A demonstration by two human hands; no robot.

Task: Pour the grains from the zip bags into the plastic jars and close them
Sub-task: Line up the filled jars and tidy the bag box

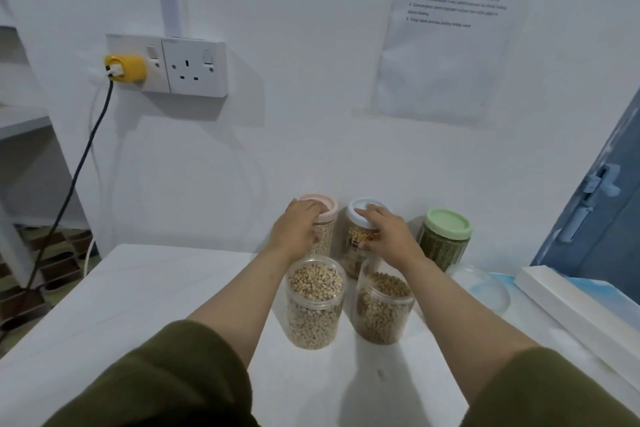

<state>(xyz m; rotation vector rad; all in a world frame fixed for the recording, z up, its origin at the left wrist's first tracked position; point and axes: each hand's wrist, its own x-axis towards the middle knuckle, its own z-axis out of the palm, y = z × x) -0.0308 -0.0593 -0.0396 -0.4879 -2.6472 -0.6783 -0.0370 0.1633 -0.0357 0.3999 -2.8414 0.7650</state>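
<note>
Jars in two rows on white table [180, 291]. Left hand [298, 225] grips pink lid [323, 206] of far-left jar, fingers curled over rim, likely seating or turning it. Just nearer than that hand: lidless jar of pale beans [315, 302]. Right hand [388, 232] grips blue lid [360, 211] the same way; nearer it, open jar of brown beans [382, 305]. Right of right hand: green-lidded jar [445, 239], already closed, set back by wall. Zip bags not visible.
</note>
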